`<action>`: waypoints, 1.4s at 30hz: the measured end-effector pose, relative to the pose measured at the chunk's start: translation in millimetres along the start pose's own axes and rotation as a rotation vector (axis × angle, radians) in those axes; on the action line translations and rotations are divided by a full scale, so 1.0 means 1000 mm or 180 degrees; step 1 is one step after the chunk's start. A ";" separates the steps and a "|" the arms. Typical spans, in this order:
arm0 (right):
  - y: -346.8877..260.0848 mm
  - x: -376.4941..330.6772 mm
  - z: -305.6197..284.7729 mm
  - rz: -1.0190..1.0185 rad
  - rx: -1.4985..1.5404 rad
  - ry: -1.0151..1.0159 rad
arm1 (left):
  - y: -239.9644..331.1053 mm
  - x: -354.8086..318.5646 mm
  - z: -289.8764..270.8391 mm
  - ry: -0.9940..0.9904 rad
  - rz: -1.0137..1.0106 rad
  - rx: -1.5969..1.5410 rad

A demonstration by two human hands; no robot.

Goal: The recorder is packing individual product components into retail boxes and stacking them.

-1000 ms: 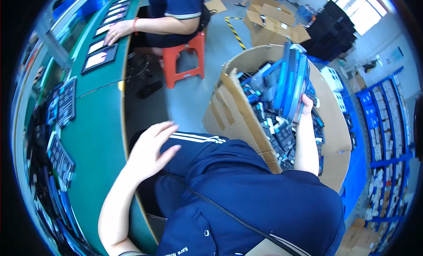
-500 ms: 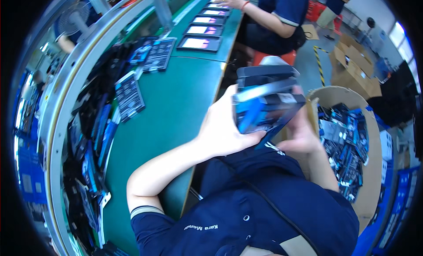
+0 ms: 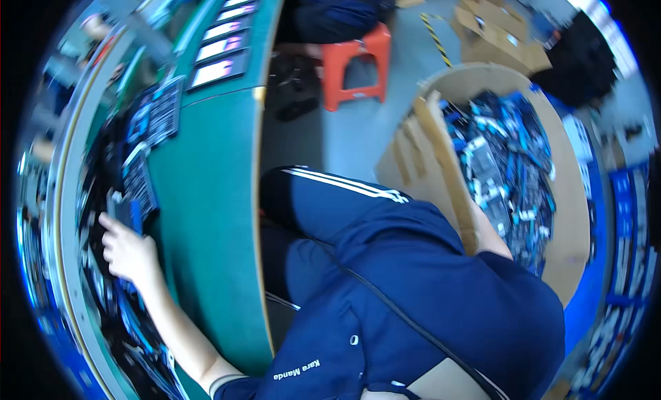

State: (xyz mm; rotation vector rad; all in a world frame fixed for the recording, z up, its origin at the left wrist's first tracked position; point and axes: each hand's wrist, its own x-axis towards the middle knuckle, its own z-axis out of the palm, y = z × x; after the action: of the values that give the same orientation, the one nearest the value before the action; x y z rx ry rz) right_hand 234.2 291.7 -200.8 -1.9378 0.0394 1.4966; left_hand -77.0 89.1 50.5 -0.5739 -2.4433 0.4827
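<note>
Left hand (image 3: 127, 252) lay among the dark flat packs (image 3: 141, 186) heaped along the far edge of the green bench (image 3: 206, 214), fingers loosely curled on a blue-and-black pack (image 3: 124, 210). Right hand hidden behind the torso; only its forearm (image 3: 489, 238) showed by the cardboard box (image 3: 571, 214), grip impossible to tell. That box still held a deep pile of blue packs (image 3: 509, 166), so most of the work seemed left.
</note>
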 end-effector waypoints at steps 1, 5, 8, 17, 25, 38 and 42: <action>-0.013 0.029 -0.029 -0.0072 0.0067 -0.0135 | -0.004 -0.004 -0.002 -0.0074 -0.0082 -0.0123; -0.062 0.137 -0.196 -0.0496 0.0120 -0.0831 | -0.008 -0.018 0.032 0.0762 0.0264 0.0329; -0.091 0.186 -0.311 -0.0869 0.0224 -0.1350 | 0.031 -0.025 0.006 0.1163 0.1045 -0.0156; -0.126 0.195 -0.294 -0.0780 0.0923 -0.1808 | 0.042 -0.032 0.039 0.0720 0.1599 -0.0908; -0.123 0.240 -0.395 -0.0434 0.0953 -0.1320 | 0.046 -0.030 0.028 0.0518 0.1688 -0.0958; -0.157 0.198 -0.367 -0.0957 -0.0568 -0.1355 | 0.046 -0.034 0.029 0.0354 0.1697 -0.0788; -0.246 0.163 -0.368 -0.1522 -0.2118 -0.1341 | 0.045 -0.035 0.034 0.0272 0.1669 -0.0818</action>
State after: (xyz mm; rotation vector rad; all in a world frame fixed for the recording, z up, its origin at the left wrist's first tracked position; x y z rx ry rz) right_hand 702.1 348.6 -182.1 -1.8507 -1.1506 1.6562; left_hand -59.1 102.3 -11.7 -1.3304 -2.2731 0.3353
